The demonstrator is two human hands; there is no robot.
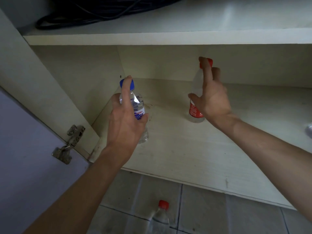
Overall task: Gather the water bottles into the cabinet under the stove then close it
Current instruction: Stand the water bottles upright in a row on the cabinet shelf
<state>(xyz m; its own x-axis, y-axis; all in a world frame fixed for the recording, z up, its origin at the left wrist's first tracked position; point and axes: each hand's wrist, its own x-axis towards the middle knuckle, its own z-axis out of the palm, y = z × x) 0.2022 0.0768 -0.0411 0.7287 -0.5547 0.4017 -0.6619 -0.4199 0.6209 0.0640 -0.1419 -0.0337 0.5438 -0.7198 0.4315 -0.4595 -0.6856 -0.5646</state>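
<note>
A clear blue-capped bottle (137,105) stands upright on the cabinet floor (194,157), near the left wall. My left hand (125,122) is just in front of it with fingers stretched straight, forefinger over the cap and thumb against the label. Farther back stands a red-capped bottle (195,107) with a red label. My right hand (213,100) hovers at it, fingers spread and straight, thumb touching its side. Neither hand is wrapped around its bottle. A third bottle with a red cap (163,212) lies on the tiled floor below the cabinet's front edge.
The cabinet door (28,157) hangs open at the left on a metal hinge (69,144). A shelf (168,38) spans the cabinet above, with black cables (101,12) on it. A bit of clear plastic (309,130) shows at the right edge.
</note>
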